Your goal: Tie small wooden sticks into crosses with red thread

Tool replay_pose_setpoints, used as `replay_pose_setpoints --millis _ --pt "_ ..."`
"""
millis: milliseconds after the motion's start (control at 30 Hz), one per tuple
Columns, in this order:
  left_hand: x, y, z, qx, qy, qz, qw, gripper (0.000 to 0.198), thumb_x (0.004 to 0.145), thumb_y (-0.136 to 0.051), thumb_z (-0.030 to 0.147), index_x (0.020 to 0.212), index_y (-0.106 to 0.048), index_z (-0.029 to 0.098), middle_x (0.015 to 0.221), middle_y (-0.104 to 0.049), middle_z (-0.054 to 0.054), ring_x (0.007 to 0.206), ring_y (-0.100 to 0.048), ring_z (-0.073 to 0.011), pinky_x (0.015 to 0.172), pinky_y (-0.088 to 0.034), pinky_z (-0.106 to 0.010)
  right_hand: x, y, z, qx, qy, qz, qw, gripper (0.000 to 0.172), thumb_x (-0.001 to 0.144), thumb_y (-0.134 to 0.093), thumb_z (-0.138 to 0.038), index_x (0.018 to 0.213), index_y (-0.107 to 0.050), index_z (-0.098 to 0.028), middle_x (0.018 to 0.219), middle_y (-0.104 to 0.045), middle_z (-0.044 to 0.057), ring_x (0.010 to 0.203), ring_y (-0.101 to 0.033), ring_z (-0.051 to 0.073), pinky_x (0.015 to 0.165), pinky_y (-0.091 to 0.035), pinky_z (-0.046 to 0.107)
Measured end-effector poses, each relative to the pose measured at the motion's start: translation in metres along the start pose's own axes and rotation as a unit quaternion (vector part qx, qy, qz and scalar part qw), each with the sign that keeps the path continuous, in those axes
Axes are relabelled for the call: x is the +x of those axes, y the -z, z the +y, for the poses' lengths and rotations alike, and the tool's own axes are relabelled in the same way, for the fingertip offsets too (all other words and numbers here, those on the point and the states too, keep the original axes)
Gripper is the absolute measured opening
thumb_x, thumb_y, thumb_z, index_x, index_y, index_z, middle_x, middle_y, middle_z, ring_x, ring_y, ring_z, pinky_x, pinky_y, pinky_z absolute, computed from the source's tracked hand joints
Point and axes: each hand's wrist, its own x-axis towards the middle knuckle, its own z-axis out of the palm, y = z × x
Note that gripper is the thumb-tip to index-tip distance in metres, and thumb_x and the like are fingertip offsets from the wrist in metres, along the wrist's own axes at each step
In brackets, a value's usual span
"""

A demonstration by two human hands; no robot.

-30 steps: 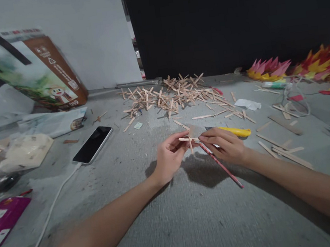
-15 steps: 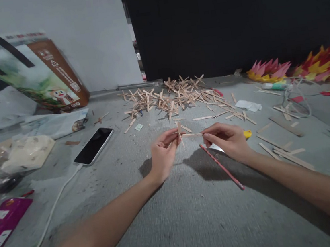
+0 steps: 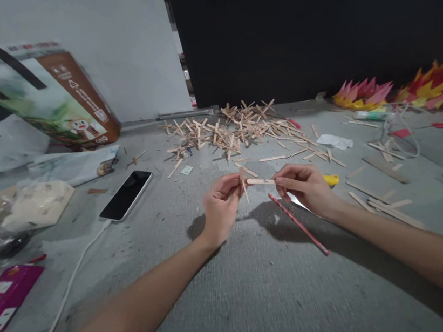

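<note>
My left hand (image 3: 223,204) is closed in a pinch on crossed wooden craft sticks (image 3: 244,182), held a little above the table. Between thumb and fingers, my right hand (image 3: 300,187) grips one end of a single craft stick (image 3: 261,181). That stick's other end reaches the crossed sticks; whether they touch, I cannot tell. Below the right hand lies a thin, twisted red rod (image 3: 298,224). A tool with a yellow handle (image 3: 331,179) and a pale blade-like part (image 3: 300,203) lies partly hidden under the right hand.
A heap of crossed craft sticks (image 3: 217,134) lies at the back. Loose sticks (image 3: 393,212) are on the right, near paper flames (image 3: 438,88). On the left are a phone (image 3: 126,196) with its white cable (image 3: 71,283), plastic packs (image 3: 37,205) and a shopping bag (image 3: 74,103).
The single stick in my right hand has turned so that its flat face shows. My right hand has shifted slightly to the right, while my left hand stays nearly still.
</note>
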Motion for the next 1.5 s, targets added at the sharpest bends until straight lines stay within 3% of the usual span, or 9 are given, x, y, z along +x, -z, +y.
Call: replay_pose_setpoints --millis 300,733,967,1200,1333,1433,1500 --pt "-0.001 -0.001 -0.001 -0.01 0.003 -0.011 1.0 0.03 0.086 -0.082 0.039 0.107 -0.073 0.02 0.101 -0.085 -0.008 0.098 -0.081 -0.0228 0.093 -0.066 -0.038 -0.002 -0.003 -0.001 -0.013 -0.025 -0.011 1.0 0.024 0.083 -0.088 -0.038 0.084 -0.077 -0.016 0.062 -0.069 0.001 0.053 -0.058 0.013 0.05 -0.049 0.026" --pt "-0.007 0.001 -0.003 0.061 -0.012 -0.053 0.997 0.029 0.097 -0.072 0.037 0.121 -0.071 0.021 0.107 -0.084 -0.01 0.104 -0.081 -0.0234 0.093 -0.065 -0.035 0.005 -0.002 -0.023 0.011 -0.133 -0.045 0.99 0.025 0.076 -0.092 -0.035 0.08 -0.077 -0.015 0.058 -0.066 0.0 0.045 -0.054 0.01 0.04 -0.038 0.021" --pt "-0.012 0.0 0.002 0.121 -0.068 -0.097 0.986 0.021 0.098 -0.07 0.03 0.117 -0.073 0.023 0.11 -0.084 -0.009 0.103 -0.081 -0.0241 0.098 -0.062 -0.038 0.0 -0.01 -0.019 0.012 -0.176 -0.105 0.979 0.03 0.082 -0.09 -0.04 0.09 -0.077 -0.015 0.069 -0.073 0.003 0.051 -0.065 0.011 0.049 -0.051 0.022" --pt "-0.013 0.002 0.007 0.115 -0.049 -0.083 0.989 0.047 0.096 -0.074 0.034 0.14 -0.058 0.027 0.1 -0.084 -0.007 0.102 -0.082 -0.0277 0.097 -0.061 -0.042 -0.004 -0.015 -0.017 0.006 -0.155 -0.11 0.982 0.032 0.083 -0.089 -0.043 0.092 -0.076 -0.015 0.068 -0.072 0.002 0.05 -0.064 0.011 0.044 -0.044 0.02" --pt "-0.011 0.001 0.007 0.096 -0.033 -0.093 0.99 0.032 0.096 -0.075 0.035 0.124 -0.064 0.024 0.104 -0.083 -0.008 0.1 -0.081 -0.0252 0.088 -0.061 -0.035 -0.003 -0.014 -0.019 -0.024 -0.14 -0.103 0.985 0.032 0.083 -0.088 -0.044 0.089 -0.077 -0.015 0.063 -0.066 -0.001 0.049 -0.056 0.009 0.044 -0.041 0.021" --pt "-0.009 0.002 0.004 0.108 -0.06 -0.097 0.988 0.012 0.096 -0.073 0.03 0.103 -0.071 0.022 0.1 -0.081 -0.006 0.094 -0.079 -0.021 0.085 -0.06 -0.031 -0.003 -0.013 -0.019 -0.035 -0.129 -0.101 0.986 0.031 0.083 -0.088 -0.043 0.086 -0.078 -0.014 0.059 -0.061 -0.002 0.048 -0.049 0.007 0.043 -0.035 0.021" --pt "-0.008 0.002 0.002 0.126 -0.082 -0.09 0.985 0.006 0.095 -0.073 0.026 0.099 -0.074 0.022 0.097 -0.081 -0.005 0.093 -0.078 -0.0198 0.087 -0.059 -0.031 -0.003 -0.013 -0.02 -0.038 -0.121 -0.097 0.987 0.031 0.083 -0.089 -0.043 0.084 -0.077 -0.014 0.059 -0.06 -0.002 0.049 -0.048 0.007 0.044 -0.033 0.021"
